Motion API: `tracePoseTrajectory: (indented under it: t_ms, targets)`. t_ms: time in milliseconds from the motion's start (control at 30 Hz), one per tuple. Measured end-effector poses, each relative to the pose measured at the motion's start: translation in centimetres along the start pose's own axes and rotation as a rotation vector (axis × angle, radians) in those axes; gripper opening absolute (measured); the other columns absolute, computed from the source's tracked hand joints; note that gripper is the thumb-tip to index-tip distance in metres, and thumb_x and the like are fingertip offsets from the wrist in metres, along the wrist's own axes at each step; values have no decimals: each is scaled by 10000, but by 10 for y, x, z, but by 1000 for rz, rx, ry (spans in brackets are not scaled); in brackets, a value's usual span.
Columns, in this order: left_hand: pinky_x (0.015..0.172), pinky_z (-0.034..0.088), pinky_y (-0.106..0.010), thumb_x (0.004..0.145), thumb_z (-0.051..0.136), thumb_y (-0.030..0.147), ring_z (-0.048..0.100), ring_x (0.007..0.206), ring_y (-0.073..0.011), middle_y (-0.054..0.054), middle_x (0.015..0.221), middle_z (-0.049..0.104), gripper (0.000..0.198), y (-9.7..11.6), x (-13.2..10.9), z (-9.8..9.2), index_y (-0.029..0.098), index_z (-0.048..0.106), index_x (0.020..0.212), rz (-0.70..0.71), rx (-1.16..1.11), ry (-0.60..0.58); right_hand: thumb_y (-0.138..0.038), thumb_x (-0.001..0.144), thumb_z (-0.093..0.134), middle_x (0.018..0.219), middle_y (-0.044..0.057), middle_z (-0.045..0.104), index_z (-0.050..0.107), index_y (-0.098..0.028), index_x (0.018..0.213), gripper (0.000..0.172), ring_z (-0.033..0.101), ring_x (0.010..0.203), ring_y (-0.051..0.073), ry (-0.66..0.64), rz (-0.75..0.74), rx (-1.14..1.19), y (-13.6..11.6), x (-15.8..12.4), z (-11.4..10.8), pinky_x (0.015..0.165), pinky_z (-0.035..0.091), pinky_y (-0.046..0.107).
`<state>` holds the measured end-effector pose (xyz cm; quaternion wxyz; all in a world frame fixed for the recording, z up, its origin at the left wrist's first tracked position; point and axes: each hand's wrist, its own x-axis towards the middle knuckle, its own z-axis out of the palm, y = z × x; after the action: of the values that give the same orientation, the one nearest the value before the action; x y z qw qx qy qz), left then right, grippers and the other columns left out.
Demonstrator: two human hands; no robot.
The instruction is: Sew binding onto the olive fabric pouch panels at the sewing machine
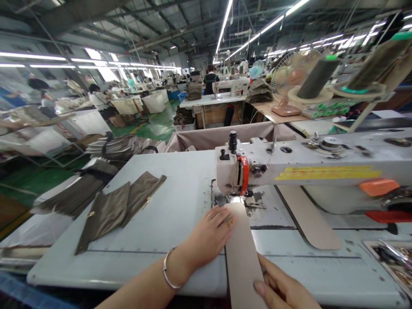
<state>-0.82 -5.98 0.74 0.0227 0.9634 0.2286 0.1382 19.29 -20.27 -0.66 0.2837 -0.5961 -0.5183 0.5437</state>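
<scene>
A long beige fabric panel [242,253] with a rounded far end lies under the head of a sewing machine [230,171], its near end reaching past the table edge toward me. My left hand [206,234], with a bracelet on the wrist, grips the panel's left edge close to the presser foot; its fingers are bent together and the thumb is hard to make out. Further back toward me, my right hand [278,285] pinches the right edge, thumb on top and fingers partly hidden beneath. A second beige panel [317,223] lies under the machine arm.
Folded brown fabric pieces [119,206] with metal fittings lie left on the table [180,171]. Stacked fabric bundles [80,184] stand beyond its left edge. A tray of small metal parts [394,262] sits at right. Thread cones [318,77] and a fan [292,81] stand behind.
</scene>
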Motion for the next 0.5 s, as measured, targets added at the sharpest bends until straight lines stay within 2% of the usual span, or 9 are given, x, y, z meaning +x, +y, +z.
tracePoseTrajectory:
  t_ms: [67, 167, 300, 500]
  targets:
    - [1158, 344, -471, 980, 450, 254, 449, 1311, -266, -116, 1359, 529, 378, -1, -1, 0, 144, 502, 1338, -31, -9, 16, -503, 872, 466, 721, -1, 626, 362, -199, 1476, 685, 617, 709, 205, 83, -16, -91, 0, 5, 1, 728, 511, 298]
    - [1160, 333, -490, 971, 474, 281, 454, 1307, -272, -116, 1368, 525, 373, -2, -2, 1, 147, 525, 1315, -71, -23, 7, -481, 898, 422, 735, -12, 581, 303, -188, 1499, 679, 586, 697, 184, 210, -24, -179, 0, 12, 1, 732, 491, 284]
    - [1156, 326, -518, 967, 479, 288, 440, 1329, -275, -117, 1404, 500, 381, -2, 0, 3, 162, 518, 1325, -122, -50, -18, -503, 891, 418, 794, 10, 595, 358, -177, 1478, 674, 603, 770, 195, 165, -17, -218, 0, 19, -2, 767, 486, 294]
    - [1172, 292, -518, 972, 458, 270, 389, 1373, -274, -110, 1444, 465, 389, -4, 2, 4, 171, 497, 1346, -159, -68, -34, -495, 899, 415, 758, -13, 583, 334, -197, 1492, 668, 599, 750, 190, 148, 15, -233, -3, 23, -5, 731, 485, 281]
